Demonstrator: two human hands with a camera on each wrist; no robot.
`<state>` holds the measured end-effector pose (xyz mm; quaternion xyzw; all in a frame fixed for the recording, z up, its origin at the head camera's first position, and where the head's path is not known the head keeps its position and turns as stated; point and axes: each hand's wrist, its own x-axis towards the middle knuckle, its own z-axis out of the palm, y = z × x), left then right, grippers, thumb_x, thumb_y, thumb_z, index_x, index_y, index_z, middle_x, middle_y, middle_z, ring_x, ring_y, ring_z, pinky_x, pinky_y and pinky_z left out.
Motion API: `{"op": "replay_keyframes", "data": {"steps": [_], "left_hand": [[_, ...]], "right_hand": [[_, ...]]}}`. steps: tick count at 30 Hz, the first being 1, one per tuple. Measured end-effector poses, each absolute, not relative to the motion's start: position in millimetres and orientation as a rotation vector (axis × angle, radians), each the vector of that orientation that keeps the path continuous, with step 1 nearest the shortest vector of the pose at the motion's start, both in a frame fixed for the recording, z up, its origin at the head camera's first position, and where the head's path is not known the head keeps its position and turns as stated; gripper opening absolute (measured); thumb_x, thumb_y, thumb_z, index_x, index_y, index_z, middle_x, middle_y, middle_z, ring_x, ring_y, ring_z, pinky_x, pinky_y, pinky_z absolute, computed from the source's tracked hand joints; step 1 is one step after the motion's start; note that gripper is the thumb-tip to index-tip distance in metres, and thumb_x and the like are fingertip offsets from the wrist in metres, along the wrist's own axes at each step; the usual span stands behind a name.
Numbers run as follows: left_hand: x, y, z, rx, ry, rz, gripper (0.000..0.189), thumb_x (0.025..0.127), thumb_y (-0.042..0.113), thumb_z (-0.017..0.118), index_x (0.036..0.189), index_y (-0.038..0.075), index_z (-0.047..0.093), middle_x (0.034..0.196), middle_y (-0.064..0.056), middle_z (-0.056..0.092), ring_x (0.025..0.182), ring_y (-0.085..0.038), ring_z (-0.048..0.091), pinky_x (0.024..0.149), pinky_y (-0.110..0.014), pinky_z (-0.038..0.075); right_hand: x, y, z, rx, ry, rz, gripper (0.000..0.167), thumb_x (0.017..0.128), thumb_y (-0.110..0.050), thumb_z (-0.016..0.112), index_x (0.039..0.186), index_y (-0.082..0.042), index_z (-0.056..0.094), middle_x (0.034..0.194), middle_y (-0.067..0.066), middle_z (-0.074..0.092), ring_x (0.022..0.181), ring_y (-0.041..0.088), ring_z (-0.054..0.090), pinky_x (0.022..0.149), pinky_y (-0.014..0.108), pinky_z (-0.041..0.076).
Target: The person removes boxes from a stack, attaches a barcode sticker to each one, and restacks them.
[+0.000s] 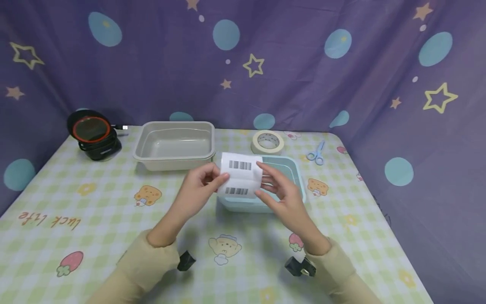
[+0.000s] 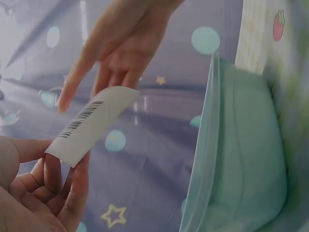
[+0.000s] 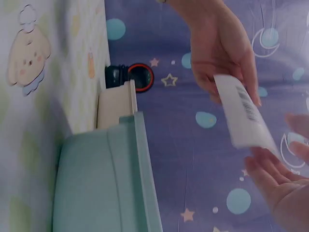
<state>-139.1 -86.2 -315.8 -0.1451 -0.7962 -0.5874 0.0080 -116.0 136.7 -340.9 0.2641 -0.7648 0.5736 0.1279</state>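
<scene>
A curved white paper label sheet point(image 1: 240, 177) printed with two barcodes is held up over a light blue plastic basin point(image 1: 262, 206). My left hand point(image 1: 194, 191) pinches the sheet's left edge, thumb on the printed face and fingers behind. At the opposite edge is my right hand point(image 1: 284, 197), its fingers spread and loosely bent. In the left wrist view, the right hand's thumb stands apart from the sheet point(image 2: 94, 128), while its other fingers are partly hidden behind the far end. The right wrist view shows right fingertips point(image 3: 260, 169) right at the sheet's lower edge.
A beige basin point(image 1: 174, 164) stands at the back left, with a black round device with an orange-red ring point(image 1: 93, 133) beyond it. Behind the blue basin lies a roll of masking tape point(image 1: 267, 147). Blue scissors point(image 1: 316, 154) lie to its right on the checked tablecloth point(image 1: 114, 236).
</scene>
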Motion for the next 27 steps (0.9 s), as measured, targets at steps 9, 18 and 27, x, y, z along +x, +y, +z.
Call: {"op": "replay_keyframes", "data": {"steps": [9,18,27], "left_hand": [[-138.3,-70.0,-323.0,-0.483,-2.389,-1.945,0.014,0.094,0.008,0.061,0.090,-0.005,0.060,0.085,-0.015,0.063,0.072,-0.006,0.056,0.065,-0.019,0.053],[-138.5,-72.3,-323.8,-0.490,-2.353,-1.925,0.011,0.094,0.007,0.061,0.095,-0.005,0.063,0.092,-0.019,0.065,0.077,-0.007,0.058,0.066,-0.021,0.054],[-137.8,-69.3,-326.4,-0.582,-2.365,-1.727,0.010,0.093,0.010,0.063,0.092,0.000,0.065,0.089,-0.014,0.069,0.084,-0.015,0.061,0.069,-0.021,0.053]], "right_hand": [[-125.7,125.0,-336.5,0.508,-2.128,1.832,0.041,0.088,0.005,0.063,0.128,0.006,0.056,0.122,0.025,0.063,0.099,0.004,0.066,0.079,0.023,0.059],[-133.6,122.8,-335.0,0.448,-2.254,1.517,0.050,0.085,-0.007,0.073,0.133,-0.006,0.057,0.146,0.015,0.041,0.127,0.024,0.048,0.100,0.037,0.052],[-131.8,108.4,-336.5,0.705,-2.015,0.982,0.031,0.078,-0.006,0.079,0.108,-0.003,0.071,0.119,0.014,0.065,0.117,0.029,0.058,0.117,0.058,0.026]]}}
